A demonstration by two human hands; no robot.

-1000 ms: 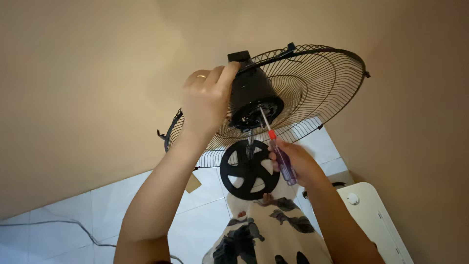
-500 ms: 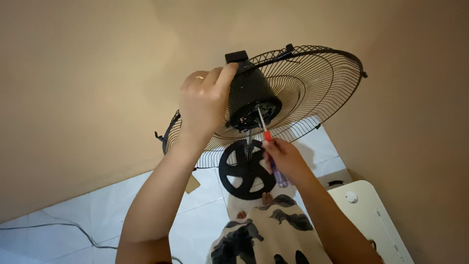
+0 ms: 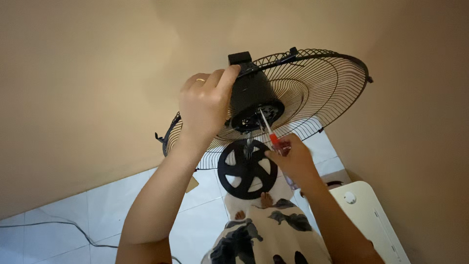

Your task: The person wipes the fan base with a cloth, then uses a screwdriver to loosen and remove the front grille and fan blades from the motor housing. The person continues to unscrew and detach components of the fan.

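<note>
The black motor housing (image 3: 254,95) sits behind the wire fan guard (image 3: 312,93), gripped by the left hand (image 3: 205,107), while the right hand (image 3: 293,159) pinches the screwdriver (image 3: 268,129), which wants straight, firm seating in the screw.

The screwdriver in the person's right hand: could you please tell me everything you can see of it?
The slim screwdriver with a silver metal shaft and red collar has most of its handle hidden inside the right hand, which grips it. It slants up and to the left, its tip reaching into the open end of the black cone-shaped motor housing behind the black wire fan grille. The left hand holds that housing, not the tool.
</note>
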